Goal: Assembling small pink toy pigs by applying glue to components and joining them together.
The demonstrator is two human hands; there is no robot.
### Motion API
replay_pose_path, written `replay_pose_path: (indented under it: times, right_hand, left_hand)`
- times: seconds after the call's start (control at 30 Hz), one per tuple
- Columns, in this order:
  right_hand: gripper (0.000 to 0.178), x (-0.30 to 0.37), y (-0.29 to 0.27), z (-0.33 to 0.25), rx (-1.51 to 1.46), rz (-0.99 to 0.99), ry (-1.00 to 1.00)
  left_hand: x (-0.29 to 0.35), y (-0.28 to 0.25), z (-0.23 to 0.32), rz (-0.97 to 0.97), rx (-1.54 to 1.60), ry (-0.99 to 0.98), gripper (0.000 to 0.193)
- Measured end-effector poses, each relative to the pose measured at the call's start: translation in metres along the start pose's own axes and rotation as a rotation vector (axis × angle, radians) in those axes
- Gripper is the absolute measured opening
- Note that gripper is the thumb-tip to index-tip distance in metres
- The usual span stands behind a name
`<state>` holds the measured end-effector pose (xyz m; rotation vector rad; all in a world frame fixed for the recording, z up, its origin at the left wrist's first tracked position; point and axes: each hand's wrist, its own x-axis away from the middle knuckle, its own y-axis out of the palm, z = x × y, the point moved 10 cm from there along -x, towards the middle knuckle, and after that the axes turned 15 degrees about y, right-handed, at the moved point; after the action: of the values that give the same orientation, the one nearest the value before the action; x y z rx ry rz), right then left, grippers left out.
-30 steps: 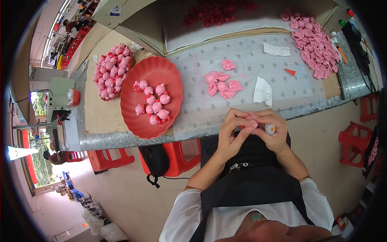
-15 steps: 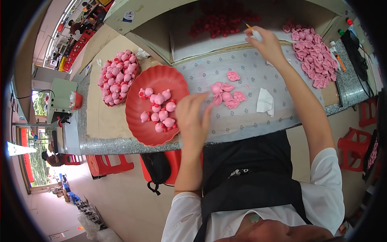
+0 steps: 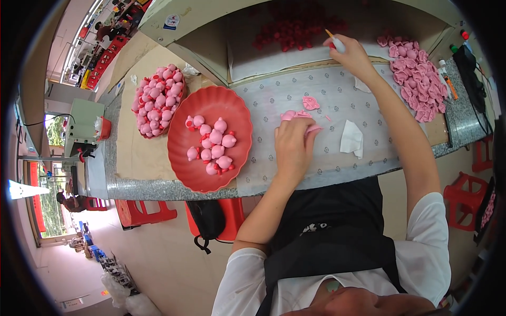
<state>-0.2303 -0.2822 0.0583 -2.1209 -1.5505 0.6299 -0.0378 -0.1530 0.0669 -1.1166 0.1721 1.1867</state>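
My left hand (image 3: 293, 143) lies over a small cluster of pink moulded pieces (image 3: 295, 114) on the patterned white sheet (image 3: 274, 100), its fingers curled on one of them. My right hand (image 3: 352, 54) reaches far up the bench and pinches a thin white tool with an orange tip (image 3: 335, 42), close to a heap of dark red pieces (image 3: 295, 29). One separate pink piece (image 3: 310, 102) lies between the two hands. A red scalloped plate (image 3: 211, 141) with several pink figures (image 3: 213, 145) stands left of my left hand.
A second pile of pink figures (image 3: 157, 100) sits on brown card at the far left. More flat pink pieces (image 3: 419, 79) are heaped at the right, beside pens (image 3: 447, 79). A folded white paper (image 3: 352, 139) lies near the bench edge. Red stools (image 3: 466, 200) stand below.
One second ago both hands were together at my chest holding a piece. My right hand has since stretched up to the red heap; my left has dropped onto the pink cluster.
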Motion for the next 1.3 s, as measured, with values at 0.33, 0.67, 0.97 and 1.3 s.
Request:
replay_pose_path:
  times: [0.33,0.67,0.97,1.3]
  right_hand:
    - [0.020,0.182,0.016,0.012,-0.971,-0.455,0.417]
    - [0.023,0.215,-0.001,0.009,-0.852,-0.166,0.279]
    - [0.024,0.224,0.019,0.013,-0.997,-0.299,0.395]
    - [0.023,0.224,0.010,0.006,-0.896,-0.324,0.367]
  left_hand:
    - [0.038,0.032,-0.008,0.404,1.160,-0.572,0.020]
    - [0.048,0.041,0.025,0.235,0.916,-0.422,0.024]
    - [0.048,0.020,0.031,0.191,0.713,-0.301,0.023]
    - [0.048,0.021,0.034,0.128,0.699,-0.305,0.019]
